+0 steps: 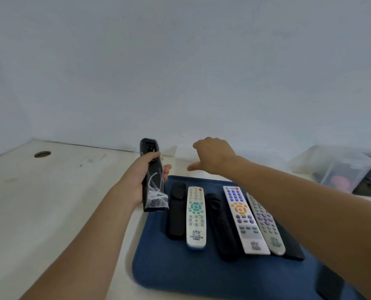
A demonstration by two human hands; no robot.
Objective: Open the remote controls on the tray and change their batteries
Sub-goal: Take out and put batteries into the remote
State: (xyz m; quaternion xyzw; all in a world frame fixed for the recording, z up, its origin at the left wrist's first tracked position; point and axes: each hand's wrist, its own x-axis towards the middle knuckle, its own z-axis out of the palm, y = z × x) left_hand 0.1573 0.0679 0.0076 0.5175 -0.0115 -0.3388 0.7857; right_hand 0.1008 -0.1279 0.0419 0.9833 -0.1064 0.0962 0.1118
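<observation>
Meanwhile left hand (144, 173) grips black remote (153, 176) upright; right hand (212, 156) outstretched.

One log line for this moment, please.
left hand: holds black plastic-wrapped remote | right hand: empty, beyond blue tray | tray: remotes in row

You've got a black remote in clear plastic wrap (153, 180) lifted off the tray, back side toward you. On the blue tray (180, 276), lying lengthwise side by side, left to right: black remote (176, 213), white remote with green buttons (196, 217), black remote (222, 228), white remote with blue and orange buttons (244, 219), grey remote with purple buttons (267, 226).
</observation>
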